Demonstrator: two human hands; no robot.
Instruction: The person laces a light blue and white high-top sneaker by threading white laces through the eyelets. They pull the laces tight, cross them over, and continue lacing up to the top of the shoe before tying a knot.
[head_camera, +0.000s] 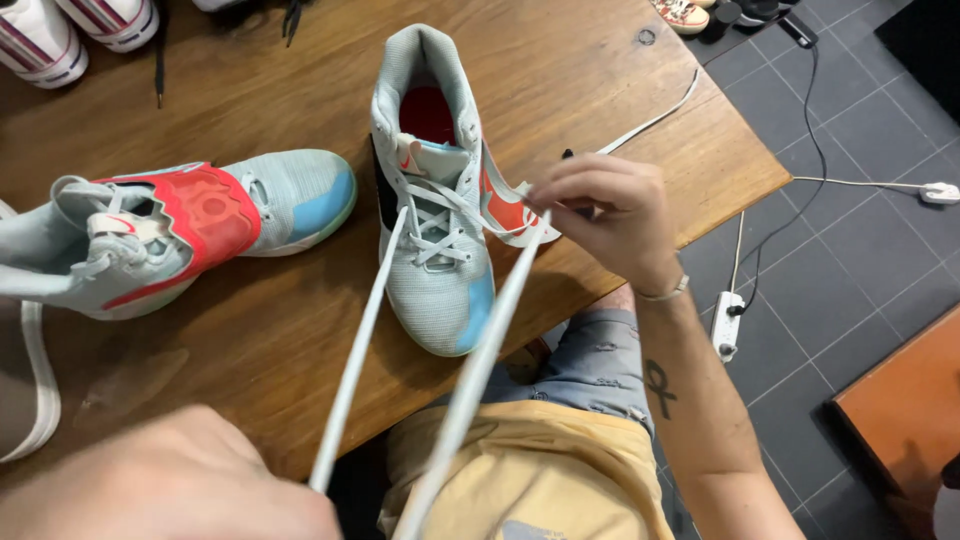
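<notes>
While the grey shoe (435, 190) sits upright mid-table (600, 70), toe toward the near edge, two white lace ends (360, 340) run taut from its eyelets down to the left hand (160, 480), blurred at the near-left corner; its grip looks closed on the laces, tho fingers can't be made out. Right hand (610, 215) hovers just right of the shoe w/ fingertips pinched shut on the lace near the top eyelets. Second matching shoe (170, 230) lies on its side, far left.

Even, soft daylight; faint sheen on the tabletop (600, 70); left hand (170, 480), nearest the lens, is blurred.
</notes>
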